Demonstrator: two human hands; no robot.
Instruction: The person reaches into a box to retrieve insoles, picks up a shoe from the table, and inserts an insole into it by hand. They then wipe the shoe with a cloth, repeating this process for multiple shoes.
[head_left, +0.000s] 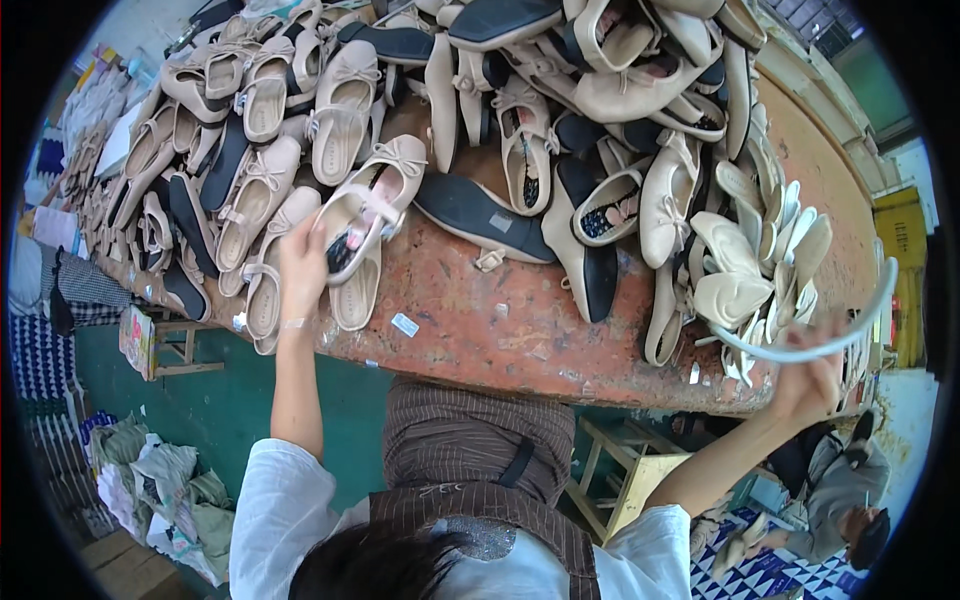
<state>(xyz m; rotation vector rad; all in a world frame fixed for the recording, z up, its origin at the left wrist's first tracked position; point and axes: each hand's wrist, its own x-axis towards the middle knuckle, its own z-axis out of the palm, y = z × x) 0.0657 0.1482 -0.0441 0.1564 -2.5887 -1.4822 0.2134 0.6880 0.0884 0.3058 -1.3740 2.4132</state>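
My left hand (301, 262) reaches up onto the reddish table (500, 320) and grips a beige flat shoe (362, 208) with a bow at its toe, at the near edge of a big pile of beige shoes (420, 90). My right hand (815, 375) is raised at the table's right end and holds a long white curved strip (850, 325) that arcs up to the right. Just left of that hand lies a heap of cream insoles (765, 260).
Dark soles (478, 212) lie among the shoes. A small wooden stool (170, 345) stands on the green floor at left, with cloth bundles (160, 480) below. Another person (845, 500) sits low at the right, next to a wooden bench (625, 480).
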